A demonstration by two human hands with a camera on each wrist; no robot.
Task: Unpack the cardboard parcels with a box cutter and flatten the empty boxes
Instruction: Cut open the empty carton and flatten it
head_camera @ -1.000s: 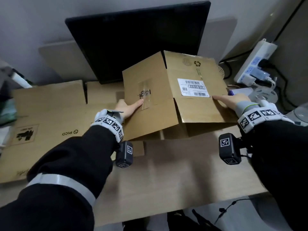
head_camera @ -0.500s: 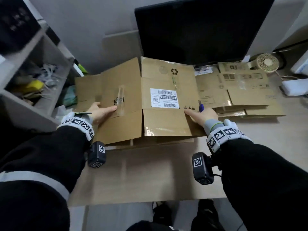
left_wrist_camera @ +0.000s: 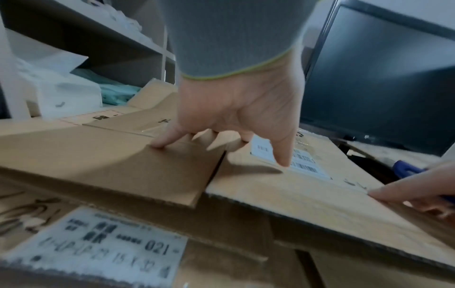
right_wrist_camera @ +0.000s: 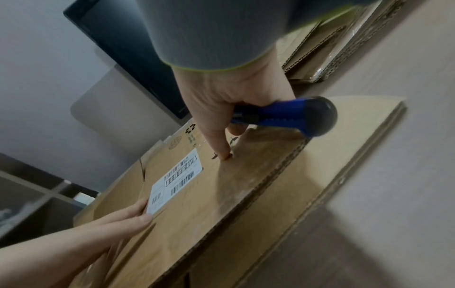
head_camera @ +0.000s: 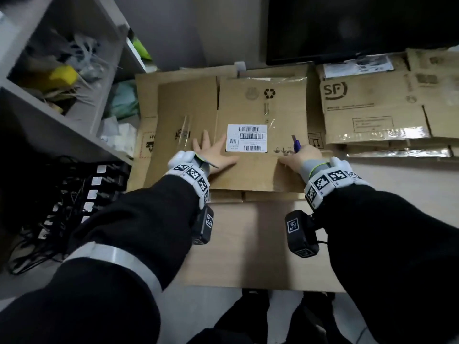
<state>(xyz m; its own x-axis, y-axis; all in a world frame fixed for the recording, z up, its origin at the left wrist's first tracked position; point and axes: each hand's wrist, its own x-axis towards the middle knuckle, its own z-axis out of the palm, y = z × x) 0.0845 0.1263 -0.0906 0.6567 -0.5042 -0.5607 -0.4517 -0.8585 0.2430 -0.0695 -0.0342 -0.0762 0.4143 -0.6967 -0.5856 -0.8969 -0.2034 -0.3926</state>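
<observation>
A flattened brown cardboard box with a white barcode label lies on top of other flat cardboard at the desk's far left. My left hand presses it with fingers spread, just left of the label. My right hand grips a blue box cutter while one straight finger presses the box right of the label. In the right wrist view the box cutter lies in the curled fingers, and its black end cap points at the camera.
A black monitor stands behind the box. A stack of flattened SF boxes lies to the right. A grey shelf unit with clutter stands at the left, cables below it. Bare wooden desk lies in front.
The box has gone from half raised to lying flat on the cardboard pile. My left hand has slid right toward the label. The view has swung left and down.
</observation>
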